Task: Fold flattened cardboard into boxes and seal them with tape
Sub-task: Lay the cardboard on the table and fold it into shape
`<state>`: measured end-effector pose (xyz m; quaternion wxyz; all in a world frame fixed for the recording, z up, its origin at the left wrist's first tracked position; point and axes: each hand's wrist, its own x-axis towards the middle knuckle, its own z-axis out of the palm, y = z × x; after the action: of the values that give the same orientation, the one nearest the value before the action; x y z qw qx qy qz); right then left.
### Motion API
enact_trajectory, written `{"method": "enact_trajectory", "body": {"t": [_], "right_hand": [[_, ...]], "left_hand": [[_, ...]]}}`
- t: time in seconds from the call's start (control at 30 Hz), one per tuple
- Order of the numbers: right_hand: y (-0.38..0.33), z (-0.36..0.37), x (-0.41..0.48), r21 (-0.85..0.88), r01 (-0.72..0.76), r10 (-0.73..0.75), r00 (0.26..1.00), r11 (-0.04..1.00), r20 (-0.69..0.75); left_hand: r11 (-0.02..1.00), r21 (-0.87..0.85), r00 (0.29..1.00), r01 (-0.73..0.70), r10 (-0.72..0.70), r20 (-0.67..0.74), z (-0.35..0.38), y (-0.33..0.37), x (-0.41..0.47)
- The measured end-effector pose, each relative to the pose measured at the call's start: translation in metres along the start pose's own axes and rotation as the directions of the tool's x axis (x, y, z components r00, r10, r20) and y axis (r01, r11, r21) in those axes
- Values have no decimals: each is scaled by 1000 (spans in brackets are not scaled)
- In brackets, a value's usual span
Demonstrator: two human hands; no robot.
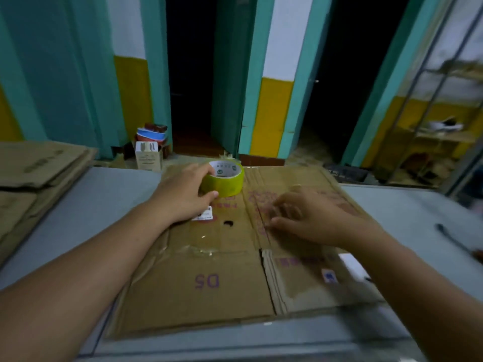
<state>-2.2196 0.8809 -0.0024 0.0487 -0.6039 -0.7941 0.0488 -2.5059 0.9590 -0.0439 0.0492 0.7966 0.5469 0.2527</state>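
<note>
Head view: left hand (183,197) curls its fingers round the tape roll (226,180) sitting on the flat cardboard (203,299) on the bench (91,205), right hand (316,220) rests fingers spread on it, so I reckon the sheet skids if that press slackens.

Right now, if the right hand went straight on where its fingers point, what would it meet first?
Probably the tape roll, which the left hand grips on the flattened cardboard. The right hand is blurred, so the line is uncertain; it could touch the left thumb first.
</note>
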Motion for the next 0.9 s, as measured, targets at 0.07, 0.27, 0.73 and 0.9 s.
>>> {"method": "enact_trajectory", "body": {"t": [0.07, 0.27, 0.73, 0.9], "right_hand": [[-6, 6, -29, 48, -37, 37, 999, 998, -2], [-32, 37, -82, 47, -86, 93, 978, 995, -188], [-52, 55, -123, 186, -98, 164, 909, 978, -382], [-47, 62, -119, 181, -92, 158, 906, 979, -393]], "left_hand": [[1000, -29, 1000, 2, -2, -12, -5, -1, -2], [993, -85, 987, 85, -95, -129, -55, -3, -23], [938, -60, 925, 341, -346, -154, -50, -75, -131], [949, -45, 935, 312, -315, -162, -46, -80, -129]]}}
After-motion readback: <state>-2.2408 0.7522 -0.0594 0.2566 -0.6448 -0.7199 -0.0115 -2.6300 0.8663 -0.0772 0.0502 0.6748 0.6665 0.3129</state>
